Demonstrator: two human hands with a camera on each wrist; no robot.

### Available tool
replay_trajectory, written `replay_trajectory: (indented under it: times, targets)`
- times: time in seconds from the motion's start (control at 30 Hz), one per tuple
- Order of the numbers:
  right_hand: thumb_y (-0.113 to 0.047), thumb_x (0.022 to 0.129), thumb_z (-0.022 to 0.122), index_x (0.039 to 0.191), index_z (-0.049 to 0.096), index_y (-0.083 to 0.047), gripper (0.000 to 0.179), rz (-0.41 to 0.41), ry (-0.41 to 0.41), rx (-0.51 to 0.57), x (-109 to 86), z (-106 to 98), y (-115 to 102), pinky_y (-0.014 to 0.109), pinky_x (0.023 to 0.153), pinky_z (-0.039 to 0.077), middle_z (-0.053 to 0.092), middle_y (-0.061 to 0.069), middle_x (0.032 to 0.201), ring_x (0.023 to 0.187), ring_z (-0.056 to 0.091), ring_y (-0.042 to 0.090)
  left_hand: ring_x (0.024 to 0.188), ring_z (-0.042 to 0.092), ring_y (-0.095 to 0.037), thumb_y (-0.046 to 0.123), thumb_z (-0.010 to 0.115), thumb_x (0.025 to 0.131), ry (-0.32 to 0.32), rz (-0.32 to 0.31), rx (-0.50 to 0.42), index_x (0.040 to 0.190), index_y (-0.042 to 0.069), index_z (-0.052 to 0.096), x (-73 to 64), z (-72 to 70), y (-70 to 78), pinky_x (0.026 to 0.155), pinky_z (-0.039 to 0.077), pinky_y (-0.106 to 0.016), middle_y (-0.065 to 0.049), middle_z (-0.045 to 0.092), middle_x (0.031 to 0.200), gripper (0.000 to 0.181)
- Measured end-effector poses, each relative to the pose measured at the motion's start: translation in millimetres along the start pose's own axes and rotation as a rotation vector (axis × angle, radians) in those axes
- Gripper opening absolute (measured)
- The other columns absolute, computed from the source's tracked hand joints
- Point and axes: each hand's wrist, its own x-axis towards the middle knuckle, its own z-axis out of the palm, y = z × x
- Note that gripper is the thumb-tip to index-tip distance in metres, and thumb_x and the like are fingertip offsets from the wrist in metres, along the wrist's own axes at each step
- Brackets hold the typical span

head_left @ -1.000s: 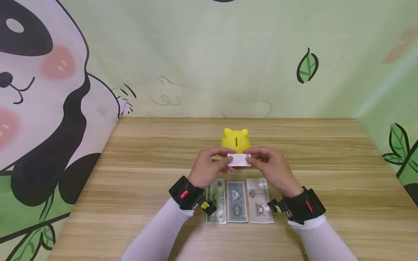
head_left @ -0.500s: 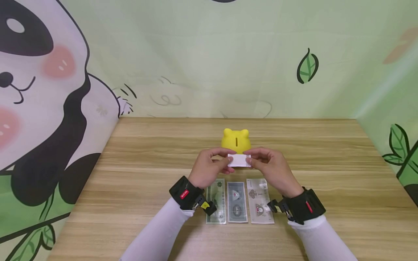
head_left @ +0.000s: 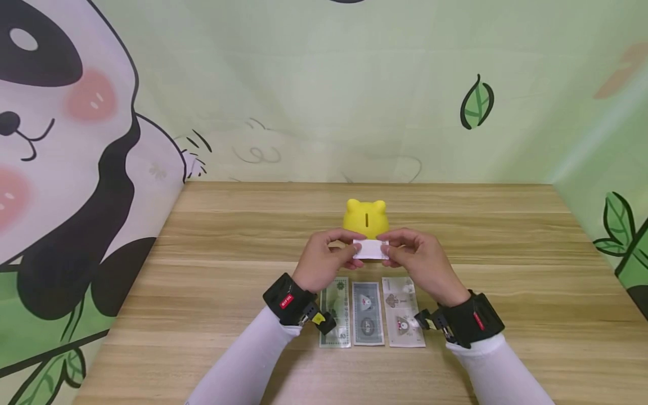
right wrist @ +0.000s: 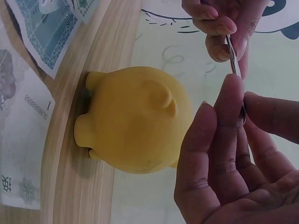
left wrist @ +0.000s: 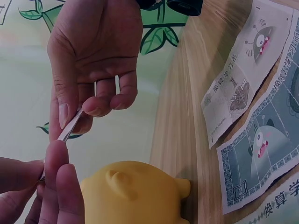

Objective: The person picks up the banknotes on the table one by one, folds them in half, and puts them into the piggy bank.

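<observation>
My left hand [head_left: 324, 256] and right hand [head_left: 422, 259] pinch the two ends of a small white folded paper note [head_left: 370, 248] between thumbs and fingers. In the right wrist view the folded note [right wrist: 232, 53] shows edge-on as a thin strip. Both hands hold it up in front of a yellow piggy bank [head_left: 356, 221], whose top slot faces up, and they overlap its lower part in the head view. From the left wrist camera the piggy bank [left wrist: 135, 196] appears whole-bodied below the hands, apart from them.
Three play banknotes lie flat in a row between the forearms: a green one [head_left: 341, 312], a blue one [head_left: 374, 315] and a grey one [head_left: 405, 306]. The wooden table [head_left: 228, 225] meets a printed panda backdrop [head_left: 304, 101] behind and at the sides.
Hands, note and piggy bank stay nearly in place. The right fingers shift slightly, with more of a lower fingertip showing beneath the note.
</observation>
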Motion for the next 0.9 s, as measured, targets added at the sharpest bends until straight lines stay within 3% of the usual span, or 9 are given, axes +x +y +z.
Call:
replay_trajectory:
  times: [0.17, 0.63, 0.9]
  targets:
    - [-0.011, 0.101, 0.066, 0.126, 0.069, -0.002, 0.027, 0.0, 0.001, -0.012, 0.4, 0.5, 0.1, 0.042, 0.087, 0.064, 0.071, 0.017, 0.108, 0.085, 0.077, 0.023, 0.081, 0.078, -0.029, 0.008, 0.066, 0.101, 0.001, 0.0, 0.004, 0.121, 0.004, 0.073, -0.2, -0.1, -0.5, 0.088, 0.061, -0.057, -0.016, 0.069, 0.115, 0.022]
    - [-0.013, 0.101, 0.066, 0.126, 0.07, -0.002, 0.027, -0.002, 0.002, -0.04, 0.3, 0.3, 0.8, 0.041, 0.086, 0.064, 0.072, 0.017, 0.108, 0.092, 0.075, 0.03, 0.088, 0.077, -0.04, 0.008, 0.065, 0.101, 0.0, -0.005, -0.003, 0.121, 0.004, 0.073, 1.6, 0.5, -1.9, 0.089, 0.061, -0.056, -0.016, 0.07, 0.118, 0.022]
    - [-0.015, 0.102, 0.066, 0.126, 0.07, -0.003, 0.027, -0.002, -0.002, -0.048, 1.2, -0.5, 1.9, 0.041, 0.087, 0.063, 0.072, 0.016, 0.109, 0.09, 0.075, 0.023, 0.09, 0.076, -0.041, 0.009, 0.065, 0.101, 0.001, -0.005, -0.003, 0.121, 0.003, 0.073, 1.1, 0.4, -1.7, 0.089, 0.061, -0.057, -0.017, 0.071, 0.119, 0.022]
